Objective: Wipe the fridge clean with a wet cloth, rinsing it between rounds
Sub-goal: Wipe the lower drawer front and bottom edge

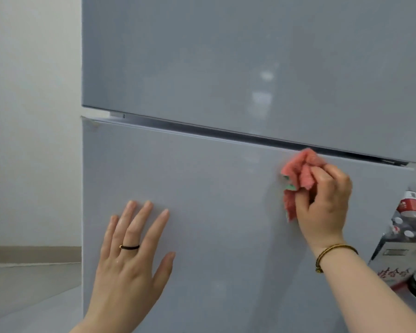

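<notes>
Head view: the grey fridge (226, 68) stands upright, both doors facing the camera. The gap (226, 133) between them slants down to the right. Left of its edge lies open room before a pale wall (31, 116); bottles (410, 205) crowd its right edge. The right hand (324, 203) pinches a bunched pink cloth (300, 174) against the lower door (226, 236) just under the gap, the wad's long axis near vertical. The left hand (130, 248) lies flat on that door, fingers spread, well apart from the cloth.
</notes>
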Demonstrator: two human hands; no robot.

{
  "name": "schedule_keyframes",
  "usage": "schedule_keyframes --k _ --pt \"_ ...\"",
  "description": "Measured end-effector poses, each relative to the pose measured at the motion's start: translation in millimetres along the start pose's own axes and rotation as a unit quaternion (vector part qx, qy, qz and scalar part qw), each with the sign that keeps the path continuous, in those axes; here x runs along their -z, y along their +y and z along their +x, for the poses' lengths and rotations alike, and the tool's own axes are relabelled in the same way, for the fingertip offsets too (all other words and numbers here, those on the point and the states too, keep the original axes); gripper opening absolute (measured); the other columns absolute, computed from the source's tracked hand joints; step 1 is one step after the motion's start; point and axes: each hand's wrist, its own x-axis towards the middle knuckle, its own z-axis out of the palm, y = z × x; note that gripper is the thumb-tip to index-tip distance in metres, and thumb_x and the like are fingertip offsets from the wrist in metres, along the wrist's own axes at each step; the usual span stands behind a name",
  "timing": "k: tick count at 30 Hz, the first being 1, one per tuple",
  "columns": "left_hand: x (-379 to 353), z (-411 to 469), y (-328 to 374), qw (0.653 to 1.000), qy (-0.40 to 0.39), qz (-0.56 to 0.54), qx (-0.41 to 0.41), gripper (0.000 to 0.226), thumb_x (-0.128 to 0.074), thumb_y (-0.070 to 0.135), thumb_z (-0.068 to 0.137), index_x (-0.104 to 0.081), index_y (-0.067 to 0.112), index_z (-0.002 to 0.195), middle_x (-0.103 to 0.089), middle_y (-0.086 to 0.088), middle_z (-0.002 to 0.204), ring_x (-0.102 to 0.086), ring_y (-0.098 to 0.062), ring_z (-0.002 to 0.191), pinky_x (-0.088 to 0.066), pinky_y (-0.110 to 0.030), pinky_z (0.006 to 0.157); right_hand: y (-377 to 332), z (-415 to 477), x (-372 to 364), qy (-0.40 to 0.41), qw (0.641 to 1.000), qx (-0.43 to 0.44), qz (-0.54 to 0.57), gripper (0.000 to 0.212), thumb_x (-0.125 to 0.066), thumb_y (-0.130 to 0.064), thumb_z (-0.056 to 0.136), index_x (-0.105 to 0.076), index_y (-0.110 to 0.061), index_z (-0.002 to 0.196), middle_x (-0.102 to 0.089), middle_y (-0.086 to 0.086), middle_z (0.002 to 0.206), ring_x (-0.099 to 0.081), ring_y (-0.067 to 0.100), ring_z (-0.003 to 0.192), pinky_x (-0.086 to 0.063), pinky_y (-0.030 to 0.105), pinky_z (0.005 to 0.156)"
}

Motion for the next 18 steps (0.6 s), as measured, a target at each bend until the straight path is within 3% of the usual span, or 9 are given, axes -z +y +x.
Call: schedule_keyframes --k 3,5,7,9,10,12,15,17,18 --pt "-16.6 -21.0 14.2 1.0 -0.006 0.004 -0.019 0.045 -0.022 0.043 0.094 -0.035 0.023 0.132 -0.037 -0.009 0.133 -0.003 -0.007 0.142 -0.011 -0.032 0.114 17.8 -58.8 6.4 0.009 0.991 -0.132 -0.035 0.025 -0.037 -0.009 0.078 -0.048 -0.002 0.099 -0.057 0.032 0.094 -0.042 0.032 0.089 -0.034 0.04 0.077" --pt "-23.7 -28.8 21.4 0.999 -0.014 0.02 -0.026 0.046 -0.021 0.042 0.094 -0.04 0.019 0.129 -0.037 -0.011 0.133 -0.002 -0.008 0.142 -0.012 -0.032 0.113 8.2 -99.2 7.5 -0.042 0.992 -0.114 -0.011 0.029 -0.038 -0.014 0.082 -0.059 0.003 0.092 -0.057 0.026 0.089 -0.053 0.035 0.079 -0.045 0.04 0.071" --pt "-26.9 -31.9 26.6 0.998 -0.018 0.046 -0.035 0.046 -0.019 0.041 0.095 -0.04 0.016 0.127 -0.035 -0.012 0.134 0.0 -0.008 0.142 -0.012 -0.032 0.113 -9.7 -127.0 8.0 -0.087 0.995 0.045 0.017 0.026 -0.037 -0.023 0.093 -0.058 -0.006 0.096 -0.05 0.015 0.098 -0.053 0.03 0.082 -0.044 0.037 0.072" --pt "-25.1 -31.3 24.0 0.998 -0.023 0.057 -0.03 0.047 -0.017 0.042 0.095 -0.04 0.016 0.127 -0.035 -0.013 0.134 0.001 -0.008 0.142 -0.01 -0.032 0.113 -24.1 -127.8 0.7 -0.118 0.965 0.233 0.033 0.021 -0.03 -0.022 0.098 -0.05 -0.019 0.1 -0.044 0.004 0.103 -0.046 0.02 0.086 -0.038 0.032 0.073" --pt "-23.6 -27.5 26.5 0.997 -0.021 0.061 -0.03 0.048 -0.017 0.043 0.095 -0.04 0.015 0.127 -0.035 -0.013 0.135 0.001 -0.008 0.142 -0.009 -0.031 0.114 -23.2 -116.2 -1.9 -0.119 0.949 0.289 0.034 0.019 -0.03 -0.021 0.097 -0.049 -0.021 0.1 -0.043 0.002 0.104 -0.045 0.019 0.086 -0.036 0.03 0.073" --pt "-19.6 -22.0 24.0 0.997 -0.021 0.07 -0.023 0.05 -0.016 0.044 0.095 -0.04 0.015 0.127 -0.034 -0.013 0.135 -0.005 -0.014 0.143 -0.007 -0.031 0.114 -18.6 -84.0 -9.2 -0.097 0.943 0.316 0.033 0.017 -0.032 -0.023 0.095 -0.048 -0.022 0.101 -0.043 0.001 0.103 -0.043 0.018 0.085 -0.034 0.03 0.073" --pt "-19.3 -13.0 28.0 0.996 -0.019 0.084 -0.035 0.051 -0.015 0.045 0.095 -0.04 0.014 0.127 -0.034 -0.014 0.134 -0.016 -0.024 0.134 -0.007 -0.033 0.114 20.6 -41.8 -5.5 -0.016 0.981 0.192 0.012 0.014 -0.039 -0.024 0.092 -0.047 -0.016 0.099 -0.041 0.006 0.101 -0.042 0.022 0.084 -0.033 0.033 0.072" --pt "-23.3 -11.9 31.1 0.995 -0.017 0.094 -0.029 0.052 -0.014 0.046 0.094 -0.04 0.014 0.127 -0.034 -0.013 0.135 -0.01 -0.022 0.14 -0.007 -0.035 0.114 40.3 -26.1 -1.1 0.049 0.999 -0.004 -0.01 0.02 -0.042 -0.013 0.082 -0.045 -0.012 0.102 -0.047 0.016 0.104 -0.04 0.027 0.089 -0.032 0.035 0.076" --pt "-25.3 -12.5 33.3 0.996 -0.016 0.089 -0.017 0.053 -0.014 0.047 0.094 -0.04 0.015 0.127 -0.033 -0.013 0.136 -0.004 -0.017 0.143 -0.006 -0.035 0.114 41.8 -20.3 -0.5 0.085 0.989 -0.12 -0.005 0.026 -0.041 -0.009 0.079 -0.046 -0.01 0.104 -0.051 0.023 0.104 -0.04 0.029 0.093 -0.031 0.037 0.079"
